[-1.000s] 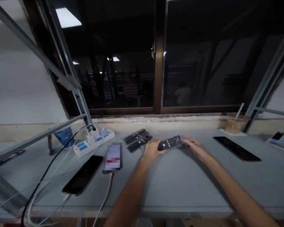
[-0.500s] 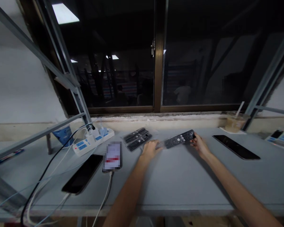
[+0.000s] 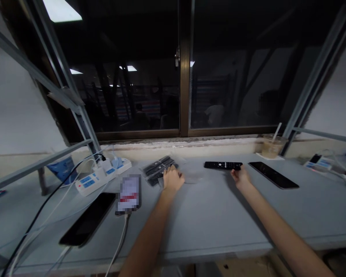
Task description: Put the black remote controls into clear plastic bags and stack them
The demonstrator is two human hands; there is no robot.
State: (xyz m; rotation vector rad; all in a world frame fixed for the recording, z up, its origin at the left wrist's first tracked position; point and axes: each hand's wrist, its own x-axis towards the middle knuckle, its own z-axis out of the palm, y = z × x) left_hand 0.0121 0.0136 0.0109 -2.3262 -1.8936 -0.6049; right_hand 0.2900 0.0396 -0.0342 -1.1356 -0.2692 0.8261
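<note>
A black remote control [image 3: 220, 165] with rows of buttons is held just above the table by its right end. My right hand [image 3: 241, 177] pinches that end between thumb and fingers. Farther left, several black remotes [image 3: 157, 169] lie side by side in clear plastic wrapping. My left hand [image 3: 173, 179] is at their right end, with its fingers curled down. A thin clear plastic bag [image 3: 193, 177] spreads to the right from under my left hand. The fingertips of my left hand are partly hidden.
Two phones, one dark [image 3: 88, 219] and one lit [image 3: 128, 193], lie left with charging cables. Behind them stands a white power strip [image 3: 88, 184]. A black tablet-like device [image 3: 272, 175] lies right, near a drink cup [image 3: 272, 147] with a straw. Metal posts flank the window.
The remote in my right hand has come away from the plastic and turned nearly level. My left hand has shifted left onto the wrapped remotes. The view has swung slightly right.
</note>
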